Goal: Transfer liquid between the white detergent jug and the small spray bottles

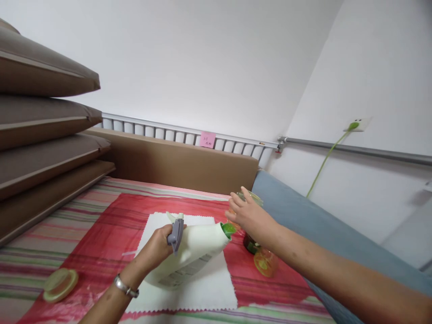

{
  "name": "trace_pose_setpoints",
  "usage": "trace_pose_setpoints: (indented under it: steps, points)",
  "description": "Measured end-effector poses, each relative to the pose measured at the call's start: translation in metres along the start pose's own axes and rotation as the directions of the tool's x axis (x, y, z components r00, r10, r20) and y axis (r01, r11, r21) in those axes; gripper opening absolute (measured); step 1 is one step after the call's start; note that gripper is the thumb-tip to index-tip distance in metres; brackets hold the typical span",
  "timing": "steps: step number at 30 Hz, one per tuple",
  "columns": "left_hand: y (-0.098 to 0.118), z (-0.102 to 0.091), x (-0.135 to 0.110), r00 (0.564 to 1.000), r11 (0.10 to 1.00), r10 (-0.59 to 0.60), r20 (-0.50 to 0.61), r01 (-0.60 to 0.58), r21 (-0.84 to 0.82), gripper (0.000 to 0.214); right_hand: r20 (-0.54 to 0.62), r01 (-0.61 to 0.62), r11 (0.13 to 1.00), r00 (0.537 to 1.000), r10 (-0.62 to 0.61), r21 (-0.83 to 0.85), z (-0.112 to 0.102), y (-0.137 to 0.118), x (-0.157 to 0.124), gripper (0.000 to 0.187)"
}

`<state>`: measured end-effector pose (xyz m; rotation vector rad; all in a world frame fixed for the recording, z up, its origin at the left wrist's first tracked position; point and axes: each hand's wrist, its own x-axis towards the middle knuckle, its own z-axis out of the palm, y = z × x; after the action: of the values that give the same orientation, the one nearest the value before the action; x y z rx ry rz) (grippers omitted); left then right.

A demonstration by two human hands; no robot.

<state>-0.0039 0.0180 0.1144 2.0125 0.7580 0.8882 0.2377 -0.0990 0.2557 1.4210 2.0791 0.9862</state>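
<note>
My left hand [155,248] grips the handle of a pale green jug-like bottle [192,254], which is tipped on its side with its green spout [228,229] pointing right. My right hand [248,215] is over a small clear container [250,198] just past the spout, its fingers curled around the container's top. A dark green jar [250,245] and an orange-tinted clear lid [265,262] sit under my right wrist. The bottle hangs over a white cloth [209,288] lying on a red striped sheet [97,252].
A round yellow-green lid [60,284] lies at the lower left on the sheet. Brown cushions [43,130] are stacked at the left, a brown headboard [175,164] runs behind. A blue-grey padded edge [303,220] borders the right, near a wall socket with a green cable [326,157].
</note>
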Motion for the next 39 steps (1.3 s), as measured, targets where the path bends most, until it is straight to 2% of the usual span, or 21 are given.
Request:
trace_pose_setpoints:
  steps: [5,8,11,14,16,19,22,25,29,32,37,39]
  points:
    - [-0.001,-0.001,-0.004,1.000,1.000,0.010,-0.023,-0.011,-0.018,0.045,0.016,-0.024,0.998,1.000,0.023,0.062,-0.001,0.004,-0.002,0.036]
    - [-0.007,-0.008,-0.010,0.996,0.998,-0.005,-0.091,-0.001,-0.069,0.044,-0.026,-0.187,0.932,0.978,0.205,0.310,0.011,0.010,-0.013,0.051]
    - [-0.018,-0.015,-0.014,0.978,0.987,-0.059,-0.200,0.027,-0.160,0.045,-0.007,-0.343,0.777,0.913,0.407,0.527,0.032,0.008,-0.031,0.062]
    - [-0.033,-0.014,-0.012,0.936,0.964,-0.130,-0.328,0.041,-0.264,0.048,0.014,-0.433,0.583,0.811,0.585,0.688,0.058,-0.009,-0.047,0.064]
    - [-0.045,-0.007,-0.009,0.908,0.944,-0.157,-0.387,0.023,-0.329,0.050,0.053,-0.465,0.418,0.716,0.696,0.781,0.076,-0.029,-0.056,0.066]
    - [-0.061,0.006,-0.005,0.896,0.913,-0.190,-0.400,0.011,-0.409,0.052,0.184,-0.505,0.181,0.589,0.787,0.844,0.101,-0.069,-0.063,0.068]
    - [-0.074,0.014,-0.006,0.881,0.894,-0.258,-0.397,0.063,-0.443,0.053,0.273,-0.479,0.020,0.532,0.802,0.877,0.122,-0.114,-0.066,0.072]
    - [-0.076,0.012,-0.009,0.867,0.879,-0.308,-0.391,0.102,-0.466,0.053,0.346,-0.442,-0.098,0.525,0.778,0.892,0.132,-0.155,-0.065,0.072]
    - [-0.069,0.006,-0.013,0.877,0.854,-0.343,-0.337,0.142,-0.501,0.059,0.422,-0.382,-0.233,0.546,0.724,0.894,0.128,-0.191,-0.059,0.070]
    - [-0.065,0.002,-0.016,0.865,0.843,-0.370,-0.339,0.159,-0.514,0.063,0.432,-0.346,-0.269,0.593,0.680,0.899,0.121,-0.205,-0.054,0.072]
    - [-0.058,-0.017,-0.024,0.895,0.831,-0.328,-0.303,0.120,-0.544,0.057,0.458,-0.336,-0.311,0.658,0.597,0.889,0.113,-0.216,-0.052,0.074]
    - [-0.046,-0.031,-0.028,0.868,0.833,-0.342,-0.359,0.104,-0.543,0.053,0.475,-0.356,-0.315,0.693,0.543,0.880,0.109,-0.220,-0.052,0.074]
